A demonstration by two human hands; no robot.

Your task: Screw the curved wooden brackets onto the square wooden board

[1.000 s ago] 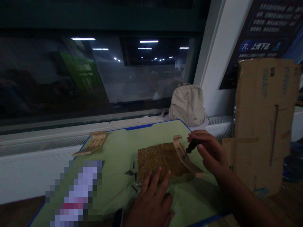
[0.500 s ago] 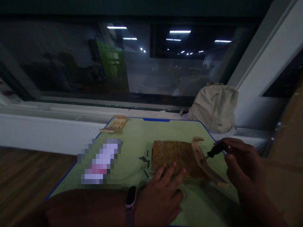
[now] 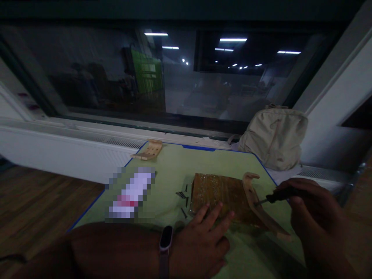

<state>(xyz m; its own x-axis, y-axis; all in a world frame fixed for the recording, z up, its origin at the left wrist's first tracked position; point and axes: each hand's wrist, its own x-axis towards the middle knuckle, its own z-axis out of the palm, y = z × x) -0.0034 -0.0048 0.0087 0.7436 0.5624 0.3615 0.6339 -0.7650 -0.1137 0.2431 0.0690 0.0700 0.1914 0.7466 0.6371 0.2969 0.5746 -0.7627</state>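
A brown, tape-covered board [image 3: 226, 193] lies on the green table. My left hand [image 3: 203, 240] rests on its near edge with the fingers spread. Across the board's right end lies a curved wooden strip [image 3: 257, 207] with holes in it. My right hand [image 3: 312, 209] grips a screwdriver [image 3: 279, 195] with a dark handle. The screwdriver is tilted, its tip meeting the middle of the strip; whether a screw sits under the tip is too dark to tell. Left of the board several dark screws [image 3: 183, 197] lie loose.
A second curved wooden piece with holes [image 3: 149, 150] lies at the table's far left corner. A pixelated, blurred-out flat object [image 3: 132, 193] is on the table's left side. Beyond the table's right corner stands a beige backpack [image 3: 276, 137] by the window.
The whole view has shifted, so everything sits further right. My right hand and the screwdriver handle have turned, the tool lying flatter. My left hand stays on the board.
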